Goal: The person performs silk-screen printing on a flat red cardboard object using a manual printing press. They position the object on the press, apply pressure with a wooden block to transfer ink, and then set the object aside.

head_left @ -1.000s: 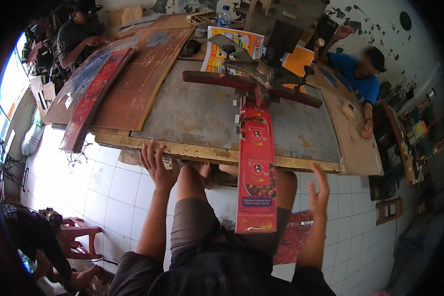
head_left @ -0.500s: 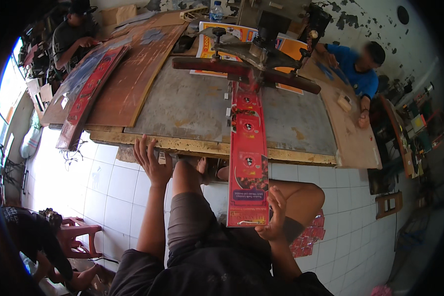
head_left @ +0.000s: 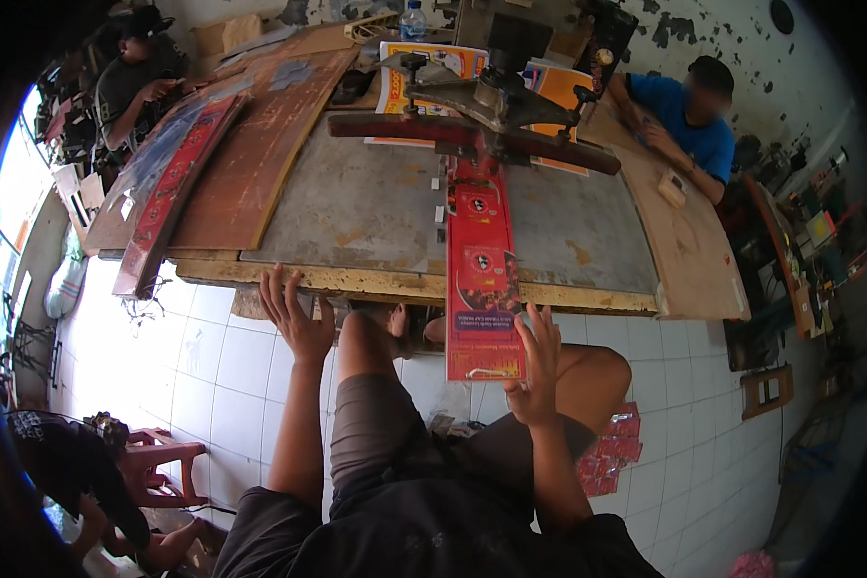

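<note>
A long red strip of printed packaging film [head_left: 482, 260] lies lengthwise on the grey tabletop, its near end jutting past the edge over my lap. The far end passes beneath a dark red bar [head_left: 472, 133] of a metal press-like device [head_left: 496, 91]. Beside the strip's near right corner is my right hand [head_left: 538, 361], fingers stretched upward and thumb apart; it touches or nearly touches the strip's edge. My left hand [head_left: 299, 313] is spread at the table's wooden front edge, fingertips against it, holding nothing.
Another stack of red strips [head_left: 178, 188] lies on a brown board [head_left: 260, 144] to the left. Small metal blocks [head_left: 439, 212] sit beside the strip. Two people sit across the table; another crouches at lower left near a red stool [head_left: 159, 472]. Red packets [head_left: 612, 453] lie on the floor.
The red strip has slid away from me, further under the bar, so less overhangs. My right hand has moved forward with it. My left hand stays at the edge.
</note>
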`<action>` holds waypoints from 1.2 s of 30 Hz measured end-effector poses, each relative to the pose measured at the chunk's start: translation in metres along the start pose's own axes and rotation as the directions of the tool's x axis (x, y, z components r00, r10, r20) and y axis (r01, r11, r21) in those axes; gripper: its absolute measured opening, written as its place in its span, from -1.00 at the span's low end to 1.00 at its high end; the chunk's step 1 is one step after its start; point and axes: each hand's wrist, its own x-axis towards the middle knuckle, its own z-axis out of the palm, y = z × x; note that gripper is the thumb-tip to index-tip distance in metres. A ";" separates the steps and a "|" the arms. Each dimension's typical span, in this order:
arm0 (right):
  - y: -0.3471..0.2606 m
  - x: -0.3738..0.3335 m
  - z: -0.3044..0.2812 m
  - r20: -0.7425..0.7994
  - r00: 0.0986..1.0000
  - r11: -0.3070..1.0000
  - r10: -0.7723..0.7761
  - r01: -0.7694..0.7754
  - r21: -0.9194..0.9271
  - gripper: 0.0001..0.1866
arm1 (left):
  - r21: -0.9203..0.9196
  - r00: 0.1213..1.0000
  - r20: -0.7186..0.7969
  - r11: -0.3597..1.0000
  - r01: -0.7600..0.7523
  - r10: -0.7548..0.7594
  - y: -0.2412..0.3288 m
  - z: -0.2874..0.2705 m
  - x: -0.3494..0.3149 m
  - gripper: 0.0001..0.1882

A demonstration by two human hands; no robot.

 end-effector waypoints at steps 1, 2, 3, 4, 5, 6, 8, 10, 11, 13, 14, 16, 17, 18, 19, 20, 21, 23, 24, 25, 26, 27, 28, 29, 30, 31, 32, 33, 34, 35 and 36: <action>0.001 0.004 0.000 0.006 1.000 1.000 -0.006 0.006 -0.011 0.08 | 0.000 1.000 -0.001 1.000 0.000 0.000 0.000 0.000 0.000 -0.25; 0.002 0.008 0.001 0.012 1.000 1.000 -0.011 0.011 -0.022 0.06 | 0.000 1.000 -0.002 1.000 -0.001 0.001 0.001 0.000 0.000 -0.24; 0.001 0.012 0.001 0.017 1.000 0.999 -0.017 0.018 -0.032 0.05 | -0.001 1.000 -0.002 1.000 -0.004 0.004 0.000 0.000 0.000 -0.25; 0.001 0.015 0.002 0.018 1.000 0.999 -0.020 0.021 -0.029 0.04 | -0.001 1.000 -0.003 1.000 -0.007 0.007 -0.001 0.001 0.001 -0.25; 0.000 0.018 0.003 0.018 1.000 0.999 -0.023 0.023 -0.025 0.03 | -0.002 1.000 -0.004 1.000 -0.011 0.011 -0.002 0.001 0.001 -0.25; 0.000 0.019 0.004 0.020 1.000 0.999 -0.024 0.024 -0.023 0.02 | 0.000 1.000 -0.002 1.000 -0.010 0.010 -0.003 0.001 0.000 -0.25; 0.000 0.022 0.007 0.018 1.000 1.000 -0.022 0.023 -0.019 0.02 | 0.004 1.000 0.001 1.000 -0.009 0.009 -0.004 0.002 -0.002 -0.26; 0.003 0.023 0.010 0.014 1.000 0.999 -0.023 0.023 -0.022 0.02 | 0.002 1.000 -0.010 1.000 -0.007 0.008 -0.004 0.004 -0.002 -0.28; 0.004 0.024 0.012 0.010 1.000 0.999 -0.025 0.026 -0.026 0.02 | 0.001 1.000 -0.016 1.000 -0.007 0.007 -0.003 0.004 -0.002 -0.29; 0.007 0.024 0.014 0.006 1.000 0.999 -0.023 0.023 -0.036 0.03 | -0.004 1.000 -0.017 1.000 -0.015 0.015 -0.006 0.007 -0.004 -0.29; 0.007 0.024 0.015 0.005 1.000 0.999 -0.021 0.021 -0.042 0.04 | -0.006 1.000 -0.017 1.000 -0.019 0.019 -0.007 0.007 -0.004 -0.29; 0.009 0.024 0.015 0.002 1.000 0.999 -0.021 0.021 -0.049 0.05 | -0.002 1.000 -0.019 1.000 -0.018 0.018 -0.005 0.008 -0.003 -0.30; 0.011 0.024 0.016 0.000 1.000 0.999 -0.022 0.022 -0.048 0.06 | 0.001 1.000 -0.020 1.000 -0.017 0.017 -0.005 0.008 -0.003 -0.31; 0.012 0.023 0.017 0.000 1.000 0.999 -0.021 0.021 -0.046 0.06 | 0.010 1.000 -0.022 1.000 -0.020 0.021 -0.005 0.010 -0.004 -0.31; 0.013 0.023 0.017 0.001 1.000 0.999 -0.013 0.013 -0.047 0.07 | 0.020 0.999 -0.025 1.000 -0.024 0.024 -0.007 0.013 -0.005 -0.32; 0.013 0.024 0.017 0.003 1.000 0.999 -0.005 0.005 -0.048 0.08 | 0.029 0.999 -0.028 0.999 -0.027 0.028 -0.007 0.015 -0.006 -0.32; 0.013 0.024 0.018 0.003 1.000 0.999 0.001 0.000 -0.047 0.08 | 0.039 0.999 -0.033 0.999 -0.027 0.028 -0.007 0.016 -0.006 -0.32; 0.014 0.023 0.019 0.003 1.000 0.999 0.003 -0.002 -0.043 0.09 | 0.059 0.999 -0.043 0.998 -0.027 0.030 -0.007 0.017 -0.006 -0.32; 0.015 0.024 0.020 0.002 1.000 0.999 0.003 -0.003 -0.042 0.09 | 0.044 0.998 -0.057 0.999 -0.025 0.027 -0.009 0.019 -0.007 -0.34; 0.015 0.024 0.021 0.000 1.000 0.999 0.003 -0.003 -0.036 0.10 | 0.028 0.997 -0.071 0.999 -0.022 0.024 -0.011 0.021 -0.007 -0.35; 0.016 0.024 0.022 -0.001 1.000 1.000 0.002 -0.002 -0.029 0.10 | 0.013 0.996 -0.085 1.000 -0.019 0.021 -0.012 0.022 -0.008 -0.36; 0.017 0.024 0.022 -0.004 1.000 1.000 -0.001 0.001 -0.023 0.11 | 0.011 0.996 -0.088 1.000 -0.022 0.023 -0.011 0.024 -0.008 -0.36; 0.018 0.023 0.022 -0.002 1.000 1.000 0.004 -0.004 -0.024 0.11 | 0.010 0.996 -0.091 1.000 -0.024 0.025 -0.011 0.024 -0.008 -0.36; 0.018 0.021 0.023 0.001 1.000 1.000 0.009 -0.009 -0.025 0.12 | 0.010 0.995 -0.094 1.000 -0.026 0.027 -0.010 0.023 -0.009 -0.35; 0.019 0.022 0.023 0.002 1.000 1.000 0.011 -0.011 -0.025 0.12 | 0.027 0.996 -0.084 0.999 -0.029 0.032 -0.010 0.023 -0.008 -0.33; 0.018 0.023 0.023 0.003 1.000 1.000 0.015 -0.015 -0.020 0.13 | 0.044 0.997 -0.073 0.998 -0.032 0.036 -0.010 0.023 -0.008 -0.32; 0.018 0.023 0.023 0.004 1.000 1.000 0.019 -0.019 -0.014 0.13 | 0.062 0.997 -0.063 0.997 -0.036 0.039 -0.011 0.023 -0.008 -0.30; 0.018 0.023 0.023 0.003 1.000 1.000 0.022 -0.022 -0.009 0.14 | 0.062 0.997 -0.066 0.997 -0.037 0.041 -0.011 0.023 -0.008 -0.30; 0.018 0.023 0.023 0.004 1.000 1.000 0.022 -0.022 -0.007 0.14 | 0.063 0.997 -0.069 0.997 -0.038 0.042 -0.011 0.024 -0.008 -0.30; 0.018 0.023 0.024 0.005 1.000 1.000 0.021 -0.021 -0.005 0.14 | 0.063 0.996 -0.072 0.997 -0.039 0.043 -0.011 0.024 -0.008 -0.30; 0.019 0.023 0.024 0.005 1.000 1.000 0.020 -0.020 -0.004 0.14 | 0.051 0.996 -0.083 0.998 -0.038 0.042 -0.010 0.025 -0.007 -0.31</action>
